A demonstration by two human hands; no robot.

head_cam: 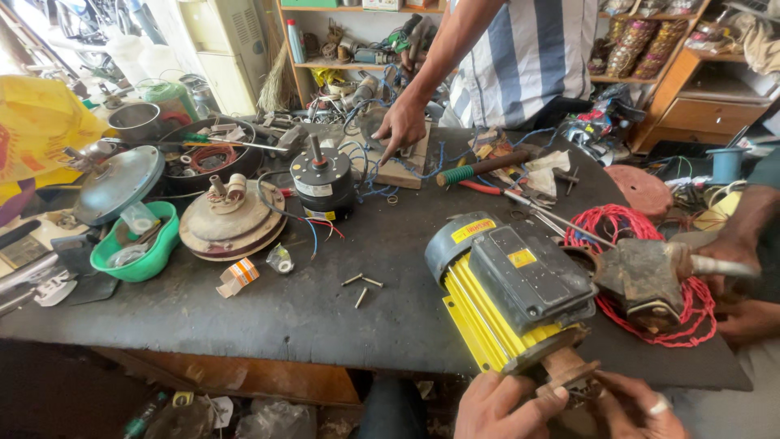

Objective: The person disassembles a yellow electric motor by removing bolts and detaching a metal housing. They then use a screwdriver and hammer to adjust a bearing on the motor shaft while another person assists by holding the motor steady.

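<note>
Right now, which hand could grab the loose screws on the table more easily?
Probably left. The left hand sits on the same side as the screws and nearer them; the right hand is beyond the motor shaft, farther away.

Likely repair workshop: motor-strewn workbench (pixel 268 313)

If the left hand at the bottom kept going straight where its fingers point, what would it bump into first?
The left hand already touches the motor's rusty shaft end. Going straight on, it would probably meet the right hand there, though depth is hard to judge.
</note>
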